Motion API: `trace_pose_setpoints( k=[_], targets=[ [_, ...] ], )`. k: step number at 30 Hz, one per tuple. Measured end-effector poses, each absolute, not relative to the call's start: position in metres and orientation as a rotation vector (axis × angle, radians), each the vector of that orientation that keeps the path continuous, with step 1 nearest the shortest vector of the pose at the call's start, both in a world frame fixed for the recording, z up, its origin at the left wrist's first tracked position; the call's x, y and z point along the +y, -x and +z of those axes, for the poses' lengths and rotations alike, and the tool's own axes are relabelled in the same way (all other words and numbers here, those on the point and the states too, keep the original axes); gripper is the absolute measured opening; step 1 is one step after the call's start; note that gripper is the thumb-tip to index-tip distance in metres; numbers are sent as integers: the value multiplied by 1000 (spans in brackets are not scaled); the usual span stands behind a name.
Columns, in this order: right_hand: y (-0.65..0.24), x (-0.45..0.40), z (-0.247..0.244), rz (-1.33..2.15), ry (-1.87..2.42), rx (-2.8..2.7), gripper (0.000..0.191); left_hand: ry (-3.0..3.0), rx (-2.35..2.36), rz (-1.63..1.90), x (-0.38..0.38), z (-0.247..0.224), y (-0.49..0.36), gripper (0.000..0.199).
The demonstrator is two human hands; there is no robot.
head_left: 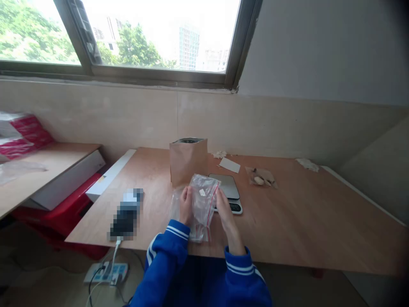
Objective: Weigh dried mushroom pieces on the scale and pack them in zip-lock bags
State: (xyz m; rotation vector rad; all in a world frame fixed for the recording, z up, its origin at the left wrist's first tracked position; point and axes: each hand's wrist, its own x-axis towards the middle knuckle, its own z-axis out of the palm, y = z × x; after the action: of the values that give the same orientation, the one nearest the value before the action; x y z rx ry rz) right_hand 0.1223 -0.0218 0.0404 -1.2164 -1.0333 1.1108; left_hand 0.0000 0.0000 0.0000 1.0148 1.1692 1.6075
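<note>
Both of my hands grip a transparent zip bag with red-striped edges (203,204), holding it upright above the wooden table (287,213). My left hand (185,205) is on its left side and my right hand (225,214) on its right. Just behind the bag stands a brown kraft paper pouch (188,162) with a dark inner lining at its open top. A digital kitchen scale (227,186) lies behind my right hand, partly hidden by the bag. Whatever may be inside the bag is hard to make out.
A pixelated, blurred object (126,213) lies at the table's left. Farther back are a white card (229,165), a crumpled paper wrapper with pale pieces (260,177), and white scraps (307,164). A power strip (105,273) sits on the floor. Red-and-white packages (24,136) lie on a side table.
</note>
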Motion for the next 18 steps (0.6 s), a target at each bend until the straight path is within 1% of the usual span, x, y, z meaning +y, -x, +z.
trace_pose_setpoints(
  k=[4, 5, 7, 10, 14, 16, 18],
  targets=[
    [-132, -48, 47, 1351, 1137, -879, 75, -1281, 1207, 1548, -9, 3, -3, 33],
    [-136, -51, 48, 1386, 1143, -860, 76, -1327, 1225, 1542, -10, 4, -3, 32],
    [-144, -54, 48, 1349, 1180, -872, 68, -1410, 1243, 1531, -11, 6, -4, 31],
    [-156, -54, 41, 1160, 1220, -923, 54, -1525, 1224, 1497, -11, 14, -3, 27],
    [-166, -54, 38, 1099, 1211, -842, 54, -1613, 1190, 1379, -16, 32, 2, 22],
    [-167, -55, 40, 1076, 1213, -826, 55, -1616, 1222, 1357, -21, 40, 5, 22],
    [-166, -59, 44, 1127, 1220, -867, 58, -1593, 1306, 1361, -28, 43, 8, 25]
  ],
)
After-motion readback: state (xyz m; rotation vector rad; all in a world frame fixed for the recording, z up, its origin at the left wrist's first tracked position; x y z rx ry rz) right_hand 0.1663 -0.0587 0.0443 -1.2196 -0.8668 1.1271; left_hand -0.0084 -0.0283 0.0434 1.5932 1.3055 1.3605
